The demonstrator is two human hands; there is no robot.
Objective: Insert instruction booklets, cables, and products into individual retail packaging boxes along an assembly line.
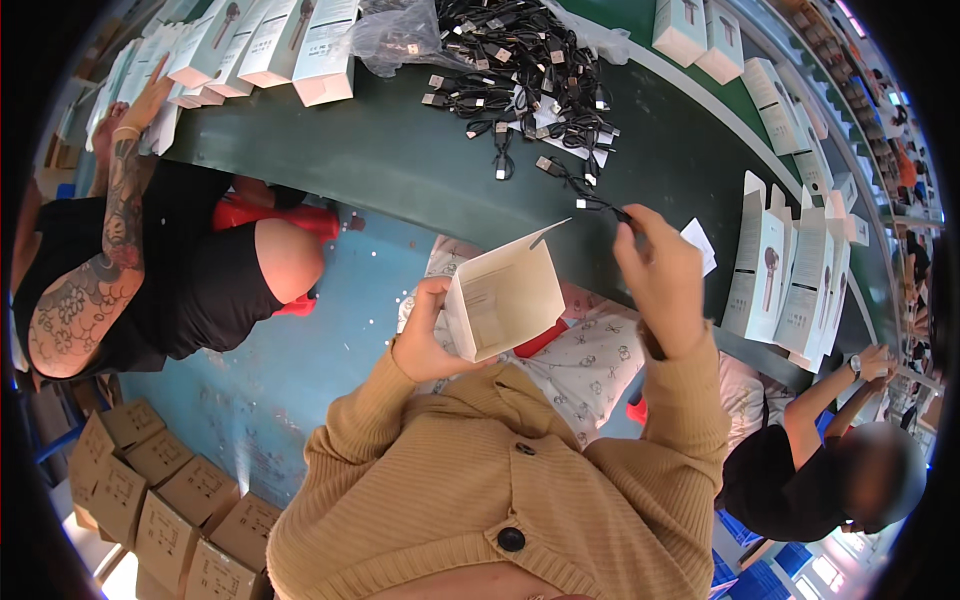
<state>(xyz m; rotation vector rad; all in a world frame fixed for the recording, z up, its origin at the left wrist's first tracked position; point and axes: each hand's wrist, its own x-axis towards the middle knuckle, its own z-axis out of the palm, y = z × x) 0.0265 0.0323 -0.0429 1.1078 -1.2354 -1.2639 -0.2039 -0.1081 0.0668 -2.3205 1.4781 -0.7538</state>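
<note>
My left hand is wrapped around the side of a white carton. Its flap is up, and the inside that shows is bare. My right hand is raised to the right of the carton, with thumb and fingers pinched on the end of a black USB cable. That cable is bundled, with a light connector tip pointing left. Beyond it a big heap of black USB cables lies on the dark green table, partly over white paper. A small white slip lies just right of my right hand.
White printed cartons stand in rows at the far left and at the right. More boxes line a shelf behind. Co-workers sit on either side, one with a tattooed arm. Brown shipping boxes are stacked on the floor at lower left.
</note>
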